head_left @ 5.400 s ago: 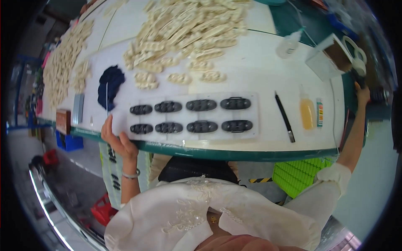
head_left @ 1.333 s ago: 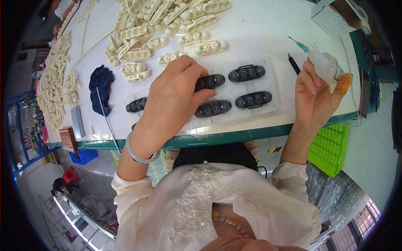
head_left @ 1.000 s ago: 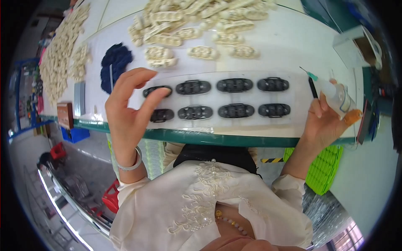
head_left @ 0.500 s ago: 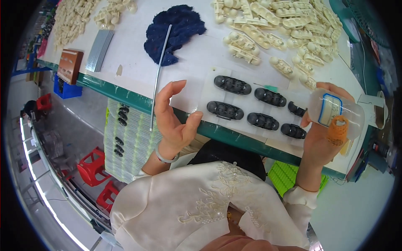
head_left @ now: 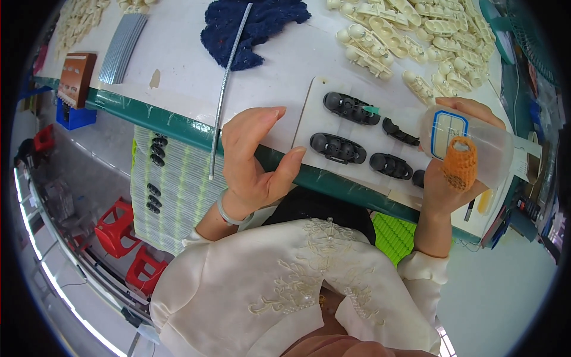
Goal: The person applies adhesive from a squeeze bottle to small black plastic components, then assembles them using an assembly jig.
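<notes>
My right hand (head_left: 446, 189) grips a translucent squeeze bottle (head_left: 496, 149) with a blue-bordered label, and one digit wears an orange knitted finger sleeve (head_left: 461, 163). The bottle leans left, and a small green tip (head_left: 372, 110) shows over the right end of a black triple-domed part (head_left: 351, 107). Below that lies a similar black part (head_left: 337, 147), and farther right is another (head_left: 391, 165). They rest in two rows on a white board (head_left: 309, 119); the bottle and hand partly cover those on the right. My left hand (head_left: 253, 157), empty with thumb and fingers apart, hovers by the table's front edge.
Cream plastic parts (head_left: 440, 30) are heaped at the back right. A dark blue cloth (head_left: 250, 35) lies at the back, a thin metal rod (head_left: 229, 77) across it and over the green edge. Grey strips (head_left: 123, 47) and a brown block (head_left: 77, 77) sit left. Red stools (head_left: 116, 229) stand below.
The scene has shifted in view as my head moved. The bottle's green tip has gone left from between two black parts to the right end of the upper left one. My left hand stays empty.
</notes>
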Tool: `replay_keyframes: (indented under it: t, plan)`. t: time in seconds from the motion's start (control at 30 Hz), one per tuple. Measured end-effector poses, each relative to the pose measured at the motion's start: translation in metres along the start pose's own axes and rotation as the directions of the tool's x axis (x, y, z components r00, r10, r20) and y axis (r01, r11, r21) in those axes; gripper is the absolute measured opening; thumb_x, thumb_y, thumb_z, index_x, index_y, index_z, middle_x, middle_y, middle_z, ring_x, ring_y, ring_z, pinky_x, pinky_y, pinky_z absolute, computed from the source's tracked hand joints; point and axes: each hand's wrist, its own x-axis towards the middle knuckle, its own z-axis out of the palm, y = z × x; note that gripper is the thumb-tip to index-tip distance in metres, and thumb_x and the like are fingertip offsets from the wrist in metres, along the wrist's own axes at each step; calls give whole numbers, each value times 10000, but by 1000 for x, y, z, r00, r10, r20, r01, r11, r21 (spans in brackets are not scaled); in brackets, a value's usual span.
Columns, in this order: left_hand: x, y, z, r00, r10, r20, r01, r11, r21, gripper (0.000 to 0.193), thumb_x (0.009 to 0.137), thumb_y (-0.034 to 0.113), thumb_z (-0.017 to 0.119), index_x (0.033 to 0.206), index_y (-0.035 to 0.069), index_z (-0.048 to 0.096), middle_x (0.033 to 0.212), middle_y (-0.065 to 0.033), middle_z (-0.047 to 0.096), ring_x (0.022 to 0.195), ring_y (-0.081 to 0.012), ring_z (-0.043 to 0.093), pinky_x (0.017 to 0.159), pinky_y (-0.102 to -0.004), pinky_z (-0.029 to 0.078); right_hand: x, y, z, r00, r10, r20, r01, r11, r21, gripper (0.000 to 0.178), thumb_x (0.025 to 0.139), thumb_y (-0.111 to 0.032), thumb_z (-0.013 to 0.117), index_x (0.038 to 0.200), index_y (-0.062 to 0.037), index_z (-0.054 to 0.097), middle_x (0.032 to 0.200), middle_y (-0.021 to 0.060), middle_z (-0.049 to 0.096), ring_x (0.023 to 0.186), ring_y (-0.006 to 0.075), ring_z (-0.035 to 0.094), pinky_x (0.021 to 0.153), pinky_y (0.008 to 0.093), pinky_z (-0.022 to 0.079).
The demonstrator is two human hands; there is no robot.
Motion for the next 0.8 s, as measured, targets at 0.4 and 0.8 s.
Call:
replay_keyframes:
  t: [0.4,0.8]
  plan:
    - [2,4,3,999,22,25,-24,997,72,473,697,17,678,1127,-21,484,1014,-162,590,912,-283,538,807,-348,421,-1,4,-3,994,-29,110,34,998,-45,224,753,3,503,969,61,478,947,178,566,843,249,597,766,336,478]
    - [1,5,2,999,19,31,-21,996,90,471,690,12,680,1121,-15,491,1012,-158,591,907,-285,540,808,-352,419,-2,2,-8,991,-54,119,69,990,-127,228,807,-89,490,972,68,482,938,184,561,849,246,585,745,326,485]
